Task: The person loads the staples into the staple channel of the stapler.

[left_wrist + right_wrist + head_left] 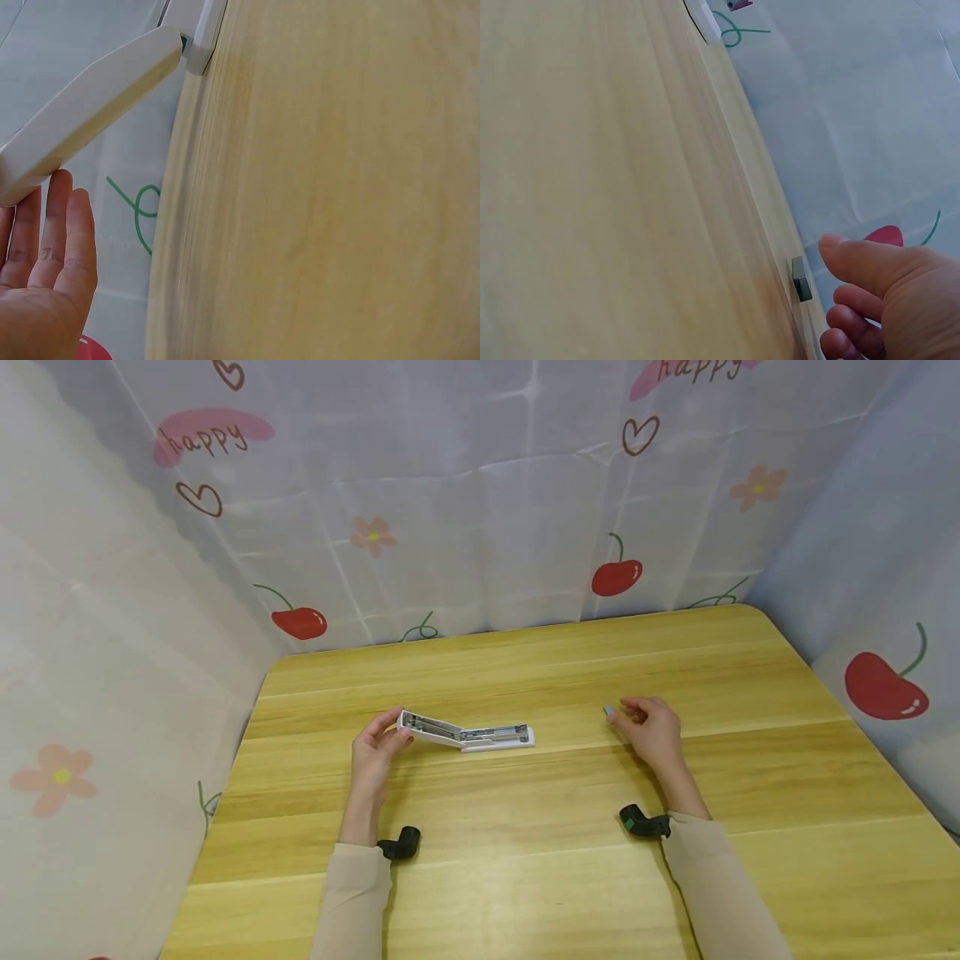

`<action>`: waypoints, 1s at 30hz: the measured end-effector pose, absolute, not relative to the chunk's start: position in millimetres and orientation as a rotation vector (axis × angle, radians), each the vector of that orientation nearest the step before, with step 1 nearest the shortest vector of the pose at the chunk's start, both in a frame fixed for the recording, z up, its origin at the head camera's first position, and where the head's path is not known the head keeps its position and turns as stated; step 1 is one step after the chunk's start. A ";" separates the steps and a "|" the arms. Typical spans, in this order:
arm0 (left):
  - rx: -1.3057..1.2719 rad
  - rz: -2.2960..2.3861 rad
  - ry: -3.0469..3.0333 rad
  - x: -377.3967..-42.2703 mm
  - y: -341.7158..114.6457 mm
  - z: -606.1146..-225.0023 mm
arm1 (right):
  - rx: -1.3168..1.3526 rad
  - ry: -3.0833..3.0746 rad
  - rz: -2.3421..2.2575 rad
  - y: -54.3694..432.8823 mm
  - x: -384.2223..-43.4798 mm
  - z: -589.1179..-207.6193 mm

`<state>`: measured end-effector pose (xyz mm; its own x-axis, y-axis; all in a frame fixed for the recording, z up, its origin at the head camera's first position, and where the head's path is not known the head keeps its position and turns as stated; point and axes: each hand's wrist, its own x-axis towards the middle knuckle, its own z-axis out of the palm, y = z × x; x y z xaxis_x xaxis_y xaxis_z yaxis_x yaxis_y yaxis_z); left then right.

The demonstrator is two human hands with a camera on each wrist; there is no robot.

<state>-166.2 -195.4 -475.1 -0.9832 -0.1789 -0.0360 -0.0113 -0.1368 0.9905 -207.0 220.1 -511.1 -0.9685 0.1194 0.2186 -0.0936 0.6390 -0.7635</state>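
Pinching the opened stapler [498, 745], centre-left, with the left hand [373, 750]. From the left wrist, touching its raised end [30, 156]. From the right wrist, poising a loose, ungrasping right hand [904, 292] beside a metal strip [801, 280] — probably fetching, calling for a pinch.

High on the near side of a white stapler [468, 742], a head camera looks forward and down. The left wrist camera [405, 842] faces past the stapler's left end up close; the right wrist camera [637, 821], farther off, faces forward from its right. Both share the stapler and curtain [480, 543] beyond.
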 end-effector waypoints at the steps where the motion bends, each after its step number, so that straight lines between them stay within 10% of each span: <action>1: 0.219 -2.278 -1.983 -166.2 -195.3 -475.0 | -0.017 -2.617 1.235 220.0 -206.8 -511.8; 30: 0.227 -2.264 -2.010 -164.0 -195.0 -473.4 | 0.034 -2.690 1.014 212.3 -206.3 -518.5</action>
